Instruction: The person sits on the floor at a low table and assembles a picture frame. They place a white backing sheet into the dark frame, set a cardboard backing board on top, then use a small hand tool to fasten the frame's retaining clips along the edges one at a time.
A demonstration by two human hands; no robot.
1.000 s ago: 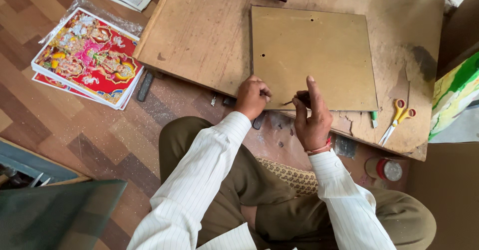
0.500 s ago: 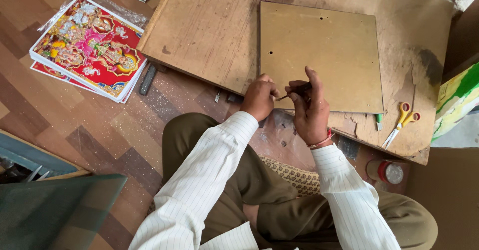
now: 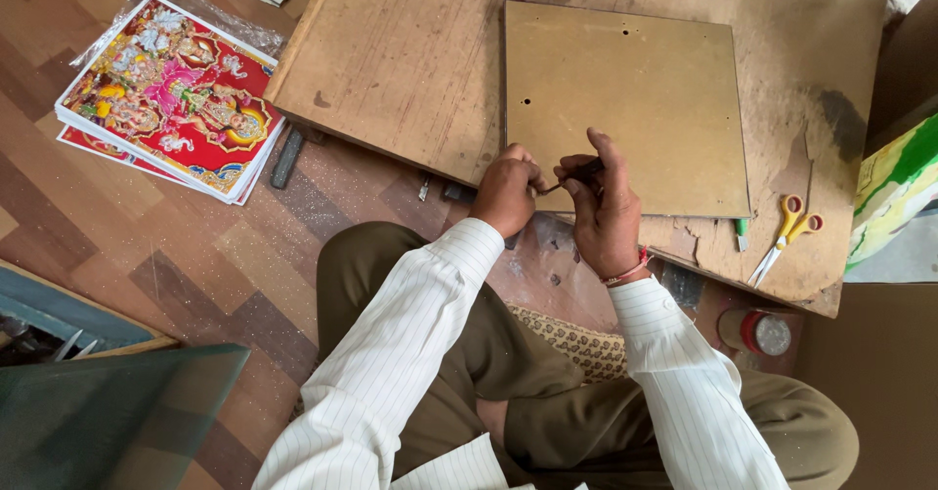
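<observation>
Near the middle of the frame, both hands meet at the near edge of a flat brown backing board (image 3: pixel 625 109) that lies on a low, worn wooden tabletop (image 3: pixel 410 50). The right hand (image 3: pixel 606 218) has its grip closed on a small dark tool (image 3: pixel 576 174), pinched between thumb and fingers; the tool's thin tip points left toward the other hand and sits just over the board's lower edge. The left hand (image 3: pixel 508 192) is curled shut at that same edge, its knuckles up, just beside the tool's tip; what it pinches is too small to tell. The board itself stretches from the hands up toward the upper middle of the frame, with a few small holes in its surface.

At the right, a pair of scissors with yellow and orange handles (image 3: pixel 787 234) lies on the tabletop, well apart from the hands, with a green pen (image 3: pixel 742 232) just left of it. A red-capped jar (image 3: pixel 757 332) stands on the floor at lower right. In the upper left, a stack of brightly coloured prints (image 3: pixel 166 99) rests on the wooden floor (image 3: pixel 127 255).
</observation>
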